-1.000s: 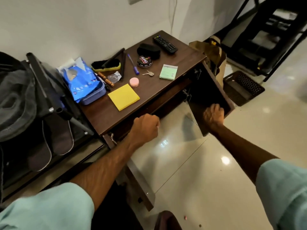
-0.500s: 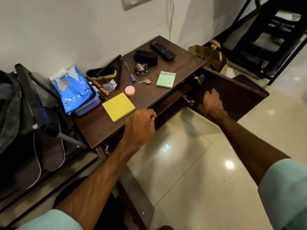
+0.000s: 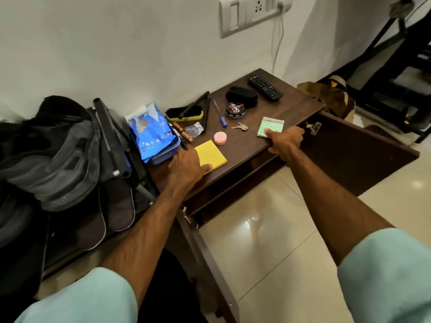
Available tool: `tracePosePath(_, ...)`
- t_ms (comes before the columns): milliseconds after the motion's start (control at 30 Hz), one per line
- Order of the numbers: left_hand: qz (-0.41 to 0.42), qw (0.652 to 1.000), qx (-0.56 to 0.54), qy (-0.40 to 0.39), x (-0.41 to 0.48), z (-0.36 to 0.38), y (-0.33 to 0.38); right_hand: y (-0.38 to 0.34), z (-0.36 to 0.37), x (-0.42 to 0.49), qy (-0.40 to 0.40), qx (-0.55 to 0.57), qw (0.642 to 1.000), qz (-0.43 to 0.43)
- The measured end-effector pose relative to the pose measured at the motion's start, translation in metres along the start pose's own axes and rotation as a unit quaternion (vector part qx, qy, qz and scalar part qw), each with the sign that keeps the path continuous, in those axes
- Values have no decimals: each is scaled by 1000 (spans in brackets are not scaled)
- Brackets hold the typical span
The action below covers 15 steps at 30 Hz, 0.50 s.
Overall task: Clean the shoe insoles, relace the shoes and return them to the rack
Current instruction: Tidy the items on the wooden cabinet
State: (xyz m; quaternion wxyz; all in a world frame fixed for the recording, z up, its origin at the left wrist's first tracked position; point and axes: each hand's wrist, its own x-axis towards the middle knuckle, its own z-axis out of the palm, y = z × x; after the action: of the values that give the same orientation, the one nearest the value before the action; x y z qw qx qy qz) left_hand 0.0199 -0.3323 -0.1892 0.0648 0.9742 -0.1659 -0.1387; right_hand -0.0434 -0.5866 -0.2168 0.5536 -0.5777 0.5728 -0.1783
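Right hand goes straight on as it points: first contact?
The green notepad: the right hand points up-left, one fingertip seemingly touching its near corner. Past that, likely the key.

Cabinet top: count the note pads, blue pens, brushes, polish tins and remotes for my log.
Note pads: 2, yellow and green
Blue pens: 1
Brushes: 1
Polish tins: 1
Remotes: 1
Total: 6
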Motion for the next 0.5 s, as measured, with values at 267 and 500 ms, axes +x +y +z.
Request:
tracePosePath(267,-17,997,-63,-46,-15,3,5,55,-19,-45,-100,147,984,7)
tracePosePath(500,47,972,-230,10,-78,39,39,118,-59,-75,-123,183,975,-23)
